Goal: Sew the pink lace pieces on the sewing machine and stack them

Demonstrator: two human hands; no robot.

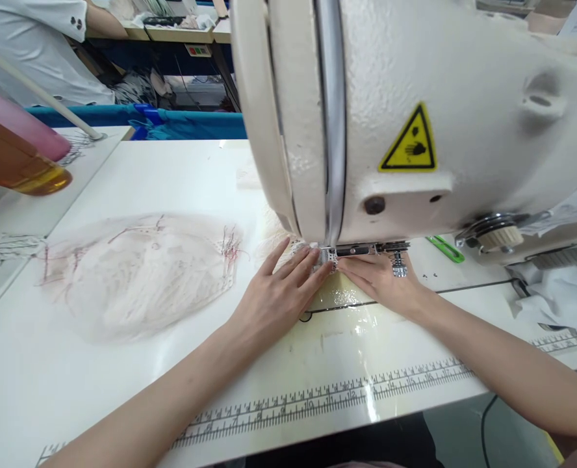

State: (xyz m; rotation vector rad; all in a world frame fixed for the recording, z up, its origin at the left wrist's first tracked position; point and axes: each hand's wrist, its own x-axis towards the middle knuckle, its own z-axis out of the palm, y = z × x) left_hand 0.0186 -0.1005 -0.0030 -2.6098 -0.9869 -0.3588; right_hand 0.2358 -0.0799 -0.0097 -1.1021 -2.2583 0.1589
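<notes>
My left hand (283, 286) lies on a pale lace fabric (270, 235), fingers spread and stretched toward the presser foot (331, 255) of a white sewing machine (288, 123). Its index fingertip and thumb are close to the foot's left side. On the foot's other side is my right hand (383, 276), partly covered by the machine head and a metal attachment (399, 260). Its thumb and forefinger come together at the foot; whatever is between them is hidden. The fabric runs back behind the machine head, where part of it is out of sight.
Sheer pale lace pieces (147, 279) with reddish threads lie left on the white table (186, 390). A printed ruler (312, 404) follows its front edge. Green thread snips (446, 249) rest behind my right hand. Thread cones (20, 159) stand at left; a person in white (35, 45) is beyond.
</notes>
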